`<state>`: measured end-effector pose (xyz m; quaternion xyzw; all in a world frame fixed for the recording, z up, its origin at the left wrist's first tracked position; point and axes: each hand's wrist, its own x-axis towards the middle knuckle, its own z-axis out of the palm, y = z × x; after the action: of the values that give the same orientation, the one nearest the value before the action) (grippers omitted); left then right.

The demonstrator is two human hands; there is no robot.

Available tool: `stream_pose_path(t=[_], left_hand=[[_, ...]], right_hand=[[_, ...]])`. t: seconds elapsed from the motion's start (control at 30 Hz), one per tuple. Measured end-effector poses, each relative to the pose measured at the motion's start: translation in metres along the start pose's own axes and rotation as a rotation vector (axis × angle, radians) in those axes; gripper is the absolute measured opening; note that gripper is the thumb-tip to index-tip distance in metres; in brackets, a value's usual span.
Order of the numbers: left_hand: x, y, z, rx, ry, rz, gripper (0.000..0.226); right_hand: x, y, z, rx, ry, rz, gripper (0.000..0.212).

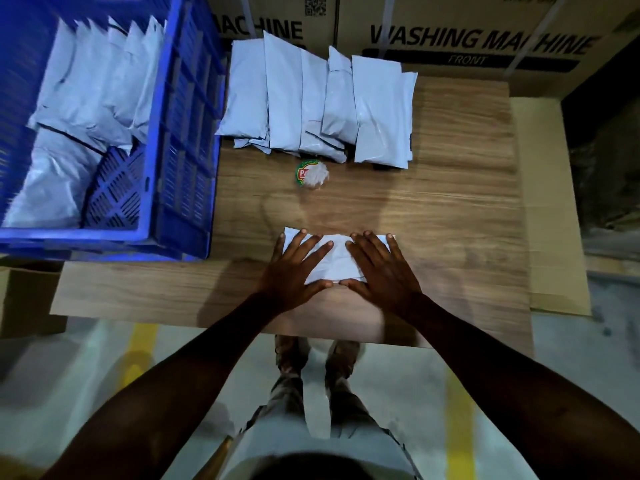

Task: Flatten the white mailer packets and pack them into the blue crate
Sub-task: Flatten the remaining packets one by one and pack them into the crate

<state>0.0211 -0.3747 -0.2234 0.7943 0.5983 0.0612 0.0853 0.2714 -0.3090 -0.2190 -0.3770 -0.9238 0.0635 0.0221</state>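
Observation:
One white mailer packet [336, 258] lies flat on the wooden table near its front edge. My left hand [295, 268] presses on its left half with spread, straight fingers. My right hand [379, 268] presses on its right half the same way, thumbs almost meeting at the packet's near edge. A row of several white packets [318, 102] lies overlapping at the back of the table. The blue crate [173, 140] stands at the left and holds several white packets [93, 81], some leaning upright at the back and some lying at the front left.
A small round clear container with a red and green label [311, 176] sits mid-table between the row and my hands. Large cardboard washing machine boxes [478, 46] stand behind the table. A flat cardboard sheet [550, 202] lies along the right side.

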Motion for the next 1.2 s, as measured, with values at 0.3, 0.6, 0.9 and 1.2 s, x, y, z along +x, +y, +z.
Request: stream_pose_path(t=[0.3,0.6,0.9,1.2], left_hand=[[0.01,-0.003,-0.052,0.051,0.15,0.134,0.073],[-0.008,-0.035,-0.219,0.205,0.219,0.252,0.075],[-0.076,-0.134,-0.344,0.322,0.131,0.34,0.077],[-0.101,-0.289,-0.414,0.366,0.064,0.563,0.076]], right_hand=[[0.001,-0.014,-0.04,0.073,0.239,0.046,0.076],[0.039,-0.084,-0.129,0.105,0.535,0.028,0.07],[0.113,-0.23,-0.171,0.252,0.646,0.088,0.071],[0.219,-0.381,-0.179,0.309,0.66,0.302,0.066]])
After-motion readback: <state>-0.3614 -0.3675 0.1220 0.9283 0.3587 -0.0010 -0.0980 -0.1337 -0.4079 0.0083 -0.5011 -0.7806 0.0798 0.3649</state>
